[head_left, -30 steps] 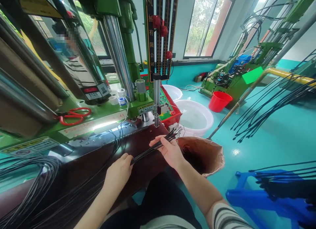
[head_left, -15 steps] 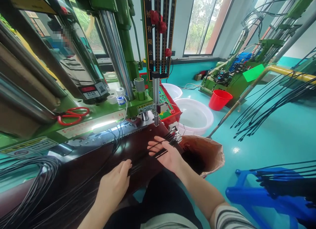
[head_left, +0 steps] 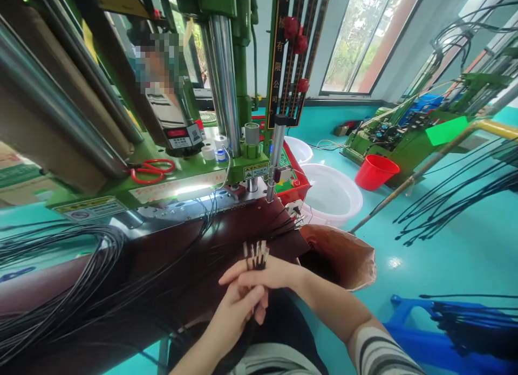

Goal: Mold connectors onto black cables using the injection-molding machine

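A small bundle of black cables (head_left: 259,264) with silvery metal plug ends stands upright in my two hands, tips pointing away from me. My right hand (head_left: 277,272) is closed around it just below the plugs. Pressed against it from below, my left hand (head_left: 232,318) is closed too, its thumb lying over the right fingers; the cables inside its grip are mostly hidden. Both hands are at the front edge of the dark brown table (head_left: 226,251). More loose black cables (head_left: 133,283) run across the table's left side.
Behind the table stands a green press (head_left: 194,175), with red-handled scissors (head_left: 151,171) on its ledge. A paper-lined bin (head_left: 366,261) is at the table's right end, near white tubs (head_left: 335,191) and a red bucket (head_left: 376,172). A blue stool (head_left: 408,337) holding cables stands right.
My hands have come together near my body, and the cable bundle, which lay across my right palm, now stands upright with its plugs showing. The camera view has swung left.
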Motion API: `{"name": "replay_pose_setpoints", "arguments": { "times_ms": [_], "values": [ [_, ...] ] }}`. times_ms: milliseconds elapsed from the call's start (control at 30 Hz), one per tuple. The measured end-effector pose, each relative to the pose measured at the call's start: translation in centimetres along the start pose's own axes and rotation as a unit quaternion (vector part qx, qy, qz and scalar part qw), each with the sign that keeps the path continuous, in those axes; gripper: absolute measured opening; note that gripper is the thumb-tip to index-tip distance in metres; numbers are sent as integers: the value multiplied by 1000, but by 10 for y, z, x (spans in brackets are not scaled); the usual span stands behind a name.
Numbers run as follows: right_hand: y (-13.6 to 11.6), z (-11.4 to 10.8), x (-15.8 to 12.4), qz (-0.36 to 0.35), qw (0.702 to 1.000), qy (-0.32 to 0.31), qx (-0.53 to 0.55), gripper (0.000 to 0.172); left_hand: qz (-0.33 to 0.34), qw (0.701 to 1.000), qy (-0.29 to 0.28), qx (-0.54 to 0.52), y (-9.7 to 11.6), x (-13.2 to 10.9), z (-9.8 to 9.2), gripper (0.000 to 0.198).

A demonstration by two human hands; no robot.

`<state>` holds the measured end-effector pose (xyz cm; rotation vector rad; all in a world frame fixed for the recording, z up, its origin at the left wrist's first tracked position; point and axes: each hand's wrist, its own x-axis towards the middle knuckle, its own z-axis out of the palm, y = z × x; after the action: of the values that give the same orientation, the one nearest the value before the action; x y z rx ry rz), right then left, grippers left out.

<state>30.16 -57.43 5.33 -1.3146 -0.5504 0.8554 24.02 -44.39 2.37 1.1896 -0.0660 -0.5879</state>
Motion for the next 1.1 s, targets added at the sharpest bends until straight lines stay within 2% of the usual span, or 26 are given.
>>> {"name": "replay_pose_setpoints", "arguments": {
  "times_ms": [33, 67, 133, 167, 233, 300, 367, 467, 500, 567, 600, 633, 667, 700, 733, 767, 800, 833, 967, 1100],
  "values": [
    [-1, -4, 3, -18, 999, 26, 27, 44, 0, 998, 43, -42, -2, 4, 7, 29],
    [-5, -9, 6, -51, 997, 41, 48, 48, -5, 996, 61, -69, -3, 7, 11, 28],
    [-19, -21, 12, -112, 992, 45, 35, 51, -16, 995, 57, -81, -3, 10, 16, 29],
    [-28, -25, 15, -120, 992, 25, -5, 52, -19, 996, 53, -73, -2, 12, 16, 29],
    [-45, -31, 22, -86, 986, -45, -132, 54, -17, 997, 53, -56, 2, 13, 15, 30],
    [-55, -30, 29, -20, 958, -107, -264, 57, -6, 996, 71, -56, 7, 15, 13, 31],
    [-58, -27, 34, 11, 924, -140, -356, 63, -1, 994, 93, -63, 11, 18, 13, 32],
    [-55, -24, 38, 23, 906, -175, -385, 74, -11, 990, 103, -93, 12, 22, 13, 32],
    [-54, -26, 40, 28, 907, -191, -375, 72, -16, 989, 101, -108, 13, 23, 12, 32],
    [-53, -34, 48, 15, 910, -203, -361, 58, -14, 984, 112, -135, 14, 28, 9, 32],
    [-52, -40, 54, -5, 910, -183, -372, 49, -1, 981, 128, -144, 16, 30, 5, 32],
    [-51, -47, 61, -22, 905, -134, -403, 44, 19, 977, 150, -150, 18, 33, 1, 32],
    [-49, -55, 69, -25, 885, -60, -461, 41, 44, 971, 175, -156, 22, 35, -3, 31],
    [-45, -64, 78, -11, 848, 28, -530, 39, 68, 965, 197, -160, 25, 37, -8, 30],
    [-41, -72, 86, 16, 796, 111, -595, 36, 87, 959, 214, -165, 28, 38, -12, 30],
    [-37, -79, 94, 45, 744, 165, -646, 33, 97, 954, 226, -169, 30, 39, -16, 29],
    [-32, -85, 101, 69, 705, 192, -680, 32, 101, 951, 235, -171, 32, 39, -20, 29],
    [-27, -89, 107, 82, 684, 197, -698, 32, 103, 949, 242, -173, 33, 39, -22, 29],
    [-21, -94, 114, 95, 685, 164, -704, 32, 109, 947, 253, -166, 29, 39, -27, 30],
    [-35, -87, 90, 118, 727, 106, -668, 19, 100, 954, 249, -137, 21, 41, -32, 30]
  ]
}}
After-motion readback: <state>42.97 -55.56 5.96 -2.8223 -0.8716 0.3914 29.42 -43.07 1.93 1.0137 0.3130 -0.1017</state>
